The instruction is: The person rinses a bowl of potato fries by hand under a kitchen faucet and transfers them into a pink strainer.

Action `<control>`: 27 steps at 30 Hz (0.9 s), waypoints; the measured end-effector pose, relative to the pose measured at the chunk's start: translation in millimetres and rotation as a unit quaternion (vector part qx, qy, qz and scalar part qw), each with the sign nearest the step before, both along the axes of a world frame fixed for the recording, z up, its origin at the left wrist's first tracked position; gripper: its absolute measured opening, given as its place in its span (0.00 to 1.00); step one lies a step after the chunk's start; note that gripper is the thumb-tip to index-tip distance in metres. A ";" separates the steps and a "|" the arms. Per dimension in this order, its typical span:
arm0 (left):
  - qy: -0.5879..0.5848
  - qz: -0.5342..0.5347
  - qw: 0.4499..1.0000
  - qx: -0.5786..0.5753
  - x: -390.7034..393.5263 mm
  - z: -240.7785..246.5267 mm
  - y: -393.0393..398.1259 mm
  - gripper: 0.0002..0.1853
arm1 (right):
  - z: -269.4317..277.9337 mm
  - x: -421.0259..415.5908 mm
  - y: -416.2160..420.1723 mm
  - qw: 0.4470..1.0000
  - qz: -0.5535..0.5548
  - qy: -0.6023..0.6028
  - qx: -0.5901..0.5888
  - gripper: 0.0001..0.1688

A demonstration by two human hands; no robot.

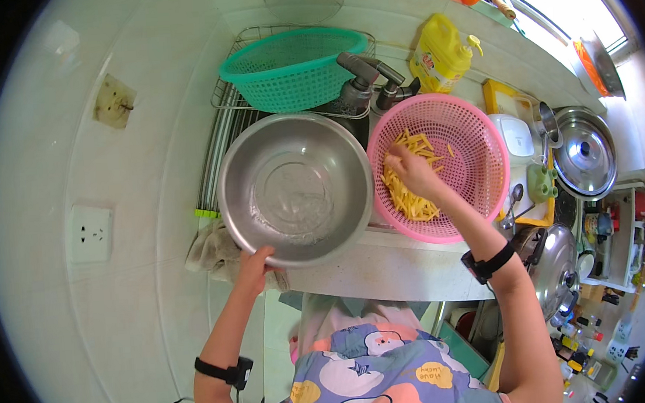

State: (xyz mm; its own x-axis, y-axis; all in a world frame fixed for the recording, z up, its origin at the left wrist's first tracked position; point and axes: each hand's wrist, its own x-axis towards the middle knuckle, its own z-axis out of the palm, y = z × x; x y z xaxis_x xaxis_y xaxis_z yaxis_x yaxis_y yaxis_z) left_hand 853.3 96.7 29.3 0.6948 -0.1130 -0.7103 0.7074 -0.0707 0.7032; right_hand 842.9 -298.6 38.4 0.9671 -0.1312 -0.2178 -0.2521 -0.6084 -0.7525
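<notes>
My left hand [256, 269] grips the near-left rim of a wide stainless steel basin [297, 247], thumb over the edge. A little clear water [295, 203] shows in the bottom of the basin. Right beside it stands a pink plastic colander [482, 191] with a heap of pale yellow cut strips, like potato strips [411, 201], along its left side. Down inside the colander, my right hand [412, 171] touches the strips with its fingers pointing into them. The fingertips are partly hidden, so any grasp is unclear.
A green plastic basket [294, 95] sits in a wire rack behind the basin, next to a dark faucet [390, 81]. Beyond the colander are a yellow detergent bottle [438, 56], a lidded white container [512, 137] and a lidded pot [585, 152]. A grey cloth [215, 252] hangs at the counter edge.
</notes>
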 end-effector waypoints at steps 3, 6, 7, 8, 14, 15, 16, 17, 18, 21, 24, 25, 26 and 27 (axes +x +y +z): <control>0.043 0.044 0.998 -0.015 -17.9 20.7 -0.7 0.10 | -6.7 -14.3 26.6 0.999 0.021 -0.001 0.049 0.41; 0.079 -0.009 0.997 -0.002 -26.4 44.4 19.1 0.12 | -10.5 -20.6 48.8 0.997 0.062 0.026 0.025 0.49; 0.091 -0.038 0.995 0.002 -22.9 51.0 24.4 0.14 | -9.2 -17.6 55.3 0.996 0.086 0.029 0.002 0.52; 0.071 -0.072 0.994 0.043 -20.7 53.3 22.8 0.20 | -24.6 -19.8 62.8 0.994 0.083 -0.025 -0.070 0.43; 0.003 -0.217 0.958 0.187 34.0 119.1 -5.7 0.50 | -29.7 0.7 44.9 0.960 0.102 0.247 0.081 0.14; -0.027 -0.220 0.954 0.202 44.2 124.7 -8.9 0.53 | -28.7 2.9 41.8 0.945 0.060 0.285 0.151 0.12; -0.057 -0.224 0.948 0.217 53.5 129.5 -12.5 0.56 | -27.8 4.8 39.2 0.921 0.018 0.320 0.221 0.10; -0.090 -0.234 0.941 0.228 62.0 133.7 -16.7 0.51 | -26.8 5.1 36.7 0.890 -0.024 0.350 0.291 0.10; -0.119 -0.243 0.933 0.236 69.5 134.4 -19.9 0.47 | -21.2 4.1 38.2 0.870 -0.037 0.386 0.305 0.12; -0.184 -0.259 0.911 0.264 86.0 136.9 -32.4 0.43 | -13.0 3.9 41.2 0.804 -0.026 0.464 0.371 0.11; -0.233 -0.278 0.890 0.277 89.6 147.1 -53.9 0.42 | -28.5 3.2 31.9 0.735 0.006 0.529 0.424 0.10; -0.245 -0.286 0.883 0.280 90.8 148.4 -56.9 0.42 | -31.1 2.4 30.4 0.704 0.013 0.552 0.445 0.10; -0.249 -0.301 0.874 0.288 94.1 147.6 -56.9 0.42 | -34.6 0.4 31.0 0.717 0.024 0.544 0.434 0.09; -0.252 -0.312 0.866 0.298 96.9 147.2 -54.3 0.42 | -33.7 -1.4 36.6 0.730 0.037 0.536 0.422 0.08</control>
